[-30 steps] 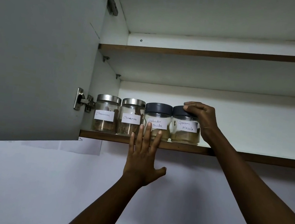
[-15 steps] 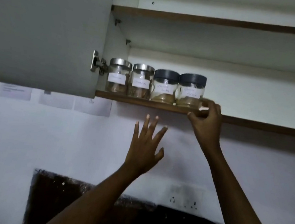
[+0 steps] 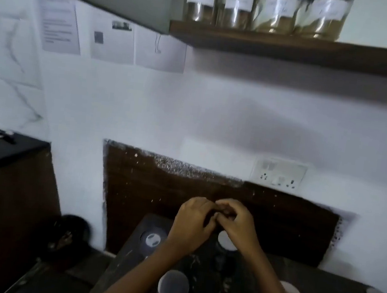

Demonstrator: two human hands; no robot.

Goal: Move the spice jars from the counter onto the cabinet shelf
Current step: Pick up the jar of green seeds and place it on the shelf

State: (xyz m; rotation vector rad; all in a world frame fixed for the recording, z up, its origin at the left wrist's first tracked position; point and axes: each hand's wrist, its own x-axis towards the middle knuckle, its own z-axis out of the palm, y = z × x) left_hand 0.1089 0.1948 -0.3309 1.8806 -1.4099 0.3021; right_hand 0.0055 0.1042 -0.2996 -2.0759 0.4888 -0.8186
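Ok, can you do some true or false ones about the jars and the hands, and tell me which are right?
1. Four jars stand in a row on the shelf. True.
2. The left hand is holding a jar up at the shelf. False: it is down low over the counter, right beside the right hand.
3. A silver-lidded jar stands on the counter. True.
4. The papers hang on the wall to the right of the four jars. False: they hang to the left, lower than the jars.
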